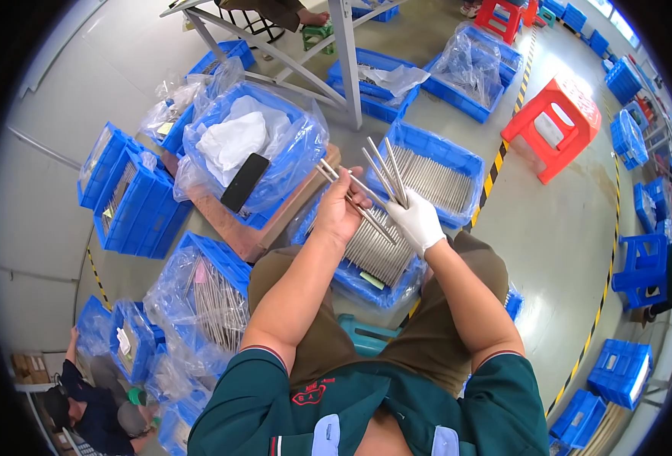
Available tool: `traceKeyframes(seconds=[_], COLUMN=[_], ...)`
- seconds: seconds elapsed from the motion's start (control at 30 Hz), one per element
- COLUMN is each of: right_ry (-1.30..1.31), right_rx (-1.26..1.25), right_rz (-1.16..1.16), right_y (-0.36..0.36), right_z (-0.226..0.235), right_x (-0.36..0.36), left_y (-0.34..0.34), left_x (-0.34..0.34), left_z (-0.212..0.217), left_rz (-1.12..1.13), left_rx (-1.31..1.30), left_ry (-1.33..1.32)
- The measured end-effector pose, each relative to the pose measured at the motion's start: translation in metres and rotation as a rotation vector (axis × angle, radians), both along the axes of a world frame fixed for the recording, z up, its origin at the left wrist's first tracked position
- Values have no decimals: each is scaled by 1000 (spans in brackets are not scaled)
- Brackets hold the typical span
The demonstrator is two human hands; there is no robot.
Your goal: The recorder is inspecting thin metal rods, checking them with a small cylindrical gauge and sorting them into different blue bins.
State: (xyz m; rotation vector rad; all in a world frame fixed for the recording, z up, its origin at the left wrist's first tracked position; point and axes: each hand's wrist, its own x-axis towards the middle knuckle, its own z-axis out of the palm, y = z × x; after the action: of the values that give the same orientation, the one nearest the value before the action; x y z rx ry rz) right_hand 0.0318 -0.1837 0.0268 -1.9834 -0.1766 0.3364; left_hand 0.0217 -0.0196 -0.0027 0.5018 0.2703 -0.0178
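Note:
My bare left hand [339,216] is closed around a few thin metal rods [381,227], which slant down to the right. My right hand [418,223], in a white glove, grips several more metal rods [386,173] that fan upward from its fingers. Both hands are above a plastic-lined blue bin between my knees, where a row of metal rods [374,252] lies side by side. A green label [372,280] sits at that bin's near side. Just beyond it, a second blue bin [461,155] holds another row of rods [436,179].
Left of my hands, a black phone [245,182] and white cloth [233,142] rest on a plastic-covered bin. More rods [218,302] fill a bin by my left leg. A red stool [555,129] stands to the right. At lower left is another person [96,406].

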Motion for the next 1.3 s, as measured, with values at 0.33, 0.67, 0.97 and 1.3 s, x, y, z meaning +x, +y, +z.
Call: traceKeyframes(seconds=[0.33,0.67,0.97,1.3], right_ry=[259,-81,431,344], right_rx=[383,71,612,702], right_rz=[-65,-143,-76,-385], right_y=[11,2,-11,-17], right_z=[1,-2,19,7], right_x=[4,18,23,42], left_y=[-19,-17,-31,-43], left_x=[-11,-10,-25,-29], left_z=[-10,0,4,16], left_rz=[-164,-184,-622,-737], left_rx=[73,290,182,125], left_ry=[-64,-80,4,22])
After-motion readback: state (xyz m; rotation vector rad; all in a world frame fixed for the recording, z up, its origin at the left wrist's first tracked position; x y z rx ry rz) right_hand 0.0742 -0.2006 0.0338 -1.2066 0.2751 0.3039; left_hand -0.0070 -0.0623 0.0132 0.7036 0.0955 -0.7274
